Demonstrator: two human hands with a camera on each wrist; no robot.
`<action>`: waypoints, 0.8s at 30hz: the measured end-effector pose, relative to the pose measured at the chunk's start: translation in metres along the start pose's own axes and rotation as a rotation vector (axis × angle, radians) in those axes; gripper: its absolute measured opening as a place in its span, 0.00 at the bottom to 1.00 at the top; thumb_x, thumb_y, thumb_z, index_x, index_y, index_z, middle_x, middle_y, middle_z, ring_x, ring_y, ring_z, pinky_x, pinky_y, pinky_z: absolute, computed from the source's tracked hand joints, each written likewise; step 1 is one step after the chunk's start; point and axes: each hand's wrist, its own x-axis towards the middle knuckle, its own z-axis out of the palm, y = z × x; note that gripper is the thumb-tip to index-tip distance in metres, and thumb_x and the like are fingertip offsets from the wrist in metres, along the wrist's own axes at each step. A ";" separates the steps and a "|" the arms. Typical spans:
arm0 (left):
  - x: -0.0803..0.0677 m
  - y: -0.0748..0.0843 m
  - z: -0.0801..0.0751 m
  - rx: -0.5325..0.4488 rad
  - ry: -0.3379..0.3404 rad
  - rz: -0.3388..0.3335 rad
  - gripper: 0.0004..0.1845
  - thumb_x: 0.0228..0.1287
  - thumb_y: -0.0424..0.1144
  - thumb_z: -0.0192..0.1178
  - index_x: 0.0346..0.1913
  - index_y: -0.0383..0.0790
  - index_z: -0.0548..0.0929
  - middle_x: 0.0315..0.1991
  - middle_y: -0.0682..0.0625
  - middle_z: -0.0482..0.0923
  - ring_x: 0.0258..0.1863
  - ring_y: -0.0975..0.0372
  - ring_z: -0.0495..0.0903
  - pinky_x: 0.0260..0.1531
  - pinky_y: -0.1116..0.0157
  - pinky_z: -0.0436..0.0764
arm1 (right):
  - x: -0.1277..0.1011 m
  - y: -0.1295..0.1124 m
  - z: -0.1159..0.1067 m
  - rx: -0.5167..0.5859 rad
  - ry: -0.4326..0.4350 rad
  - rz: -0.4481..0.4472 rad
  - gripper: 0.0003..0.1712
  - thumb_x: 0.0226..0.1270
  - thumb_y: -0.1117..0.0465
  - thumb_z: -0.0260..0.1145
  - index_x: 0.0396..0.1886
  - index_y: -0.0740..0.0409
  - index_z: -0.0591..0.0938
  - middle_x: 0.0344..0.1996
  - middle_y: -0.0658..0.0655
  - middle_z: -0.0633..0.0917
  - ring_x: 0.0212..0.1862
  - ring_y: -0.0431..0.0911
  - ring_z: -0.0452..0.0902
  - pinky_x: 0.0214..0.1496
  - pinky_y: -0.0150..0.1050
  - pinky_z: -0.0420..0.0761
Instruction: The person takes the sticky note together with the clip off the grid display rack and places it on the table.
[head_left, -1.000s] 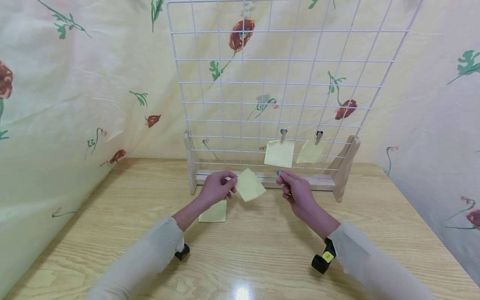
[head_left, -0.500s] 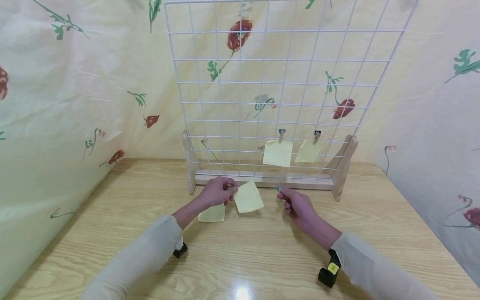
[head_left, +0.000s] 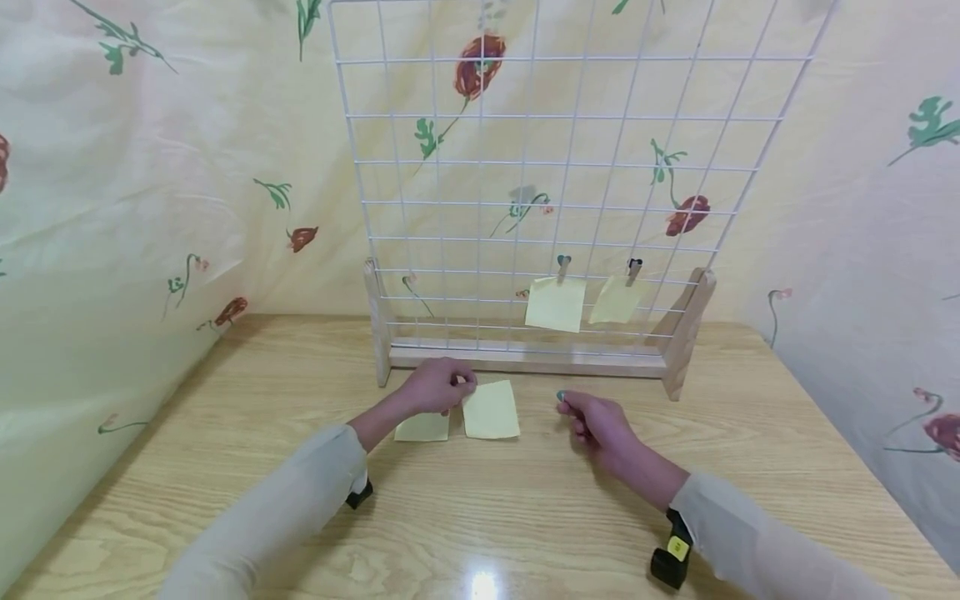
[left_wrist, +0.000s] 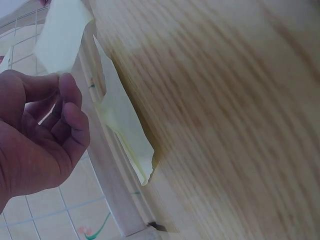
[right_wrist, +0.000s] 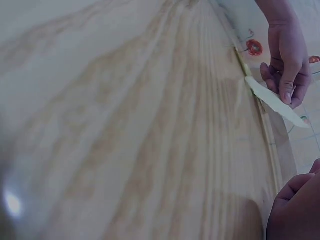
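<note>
no true container here; closest to one, the white wire grid (head_left: pixel 570 158) upright in its wooden stand (head_left: pixel 525 360) at the back of the desk (head_left: pixel 480 508), carrying two yellow notes (head_left: pixel 556 304) side by side on its lower right, each hung from a small clip (head_left: pixel 563 267). in front of the stand, left hand (head_left: pixel 437 386) curled, pinching the near corner of a loose yellow note (head_left: pixel 491 409) that lies low over or on the desk, just beside a second loose note (head_left: pixel 422 427) partly tucked under the wrist; from the left wrist view, thumb and forefinger closed on the paper's edge. right hand (head_left: pixel 597 418) low over the desk, well right of the held note, fingers curled around a small teal-tipped clip (head_left: pixel 560 395), mostly hidden in the fist. compared with a second ago: held note lowered from stand height, tilted in the air, down to desk level and turned squarer; right hand dropped away from the stand's base toward the desk and drawn back; hung notes and second loose note unchanged in place.
</note>
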 end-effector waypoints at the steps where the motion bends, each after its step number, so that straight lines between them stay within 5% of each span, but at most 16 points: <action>1: 0.001 -0.001 0.000 0.012 -0.003 0.004 0.08 0.69 0.35 0.54 0.41 0.39 0.84 0.20 0.47 0.80 0.11 0.64 0.74 0.14 0.70 0.72 | 0.000 0.001 -0.001 0.002 0.002 0.001 0.08 0.68 0.61 0.60 0.37 0.61 0.83 0.22 0.43 0.83 0.19 0.34 0.64 0.21 0.24 0.65; 9: 0.005 -0.005 0.003 0.081 -0.029 0.031 0.09 0.67 0.32 0.54 0.38 0.38 0.85 0.20 0.50 0.80 0.09 0.67 0.70 0.15 0.71 0.71 | 0.001 0.002 -0.007 -0.020 0.016 0.036 0.10 0.68 0.61 0.60 0.40 0.64 0.81 0.21 0.43 0.83 0.19 0.34 0.64 0.21 0.24 0.65; 18: 0.009 -0.003 0.006 0.218 -0.005 0.056 0.09 0.65 0.33 0.56 0.38 0.40 0.87 0.40 0.49 0.84 0.20 0.67 0.71 0.33 0.68 0.76 | 0.003 0.001 -0.012 -0.093 0.034 0.067 0.08 0.68 0.63 0.60 0.34 0.62 0.83 0.20 0.44 0.82 0.17 0.34 0.64 0.19 0.24 0.65; 24: 0.012 -0.003 0.010 0.263 0.006 0.038 0.08 0.65 0.35 0.57 0.38 0.42 0.86 0.40 0.50 0.84 0.27 0.66 0.74 0.37 0.65 0.78 | 0.004 0.000 -0.010 -0.127 0.055 0.064 0.14 0.68 0.64 0.59 0.47 0.72 0.78 0.20 0.46 0.81 0.18 0.34 0.65 0.18 0.24 0.66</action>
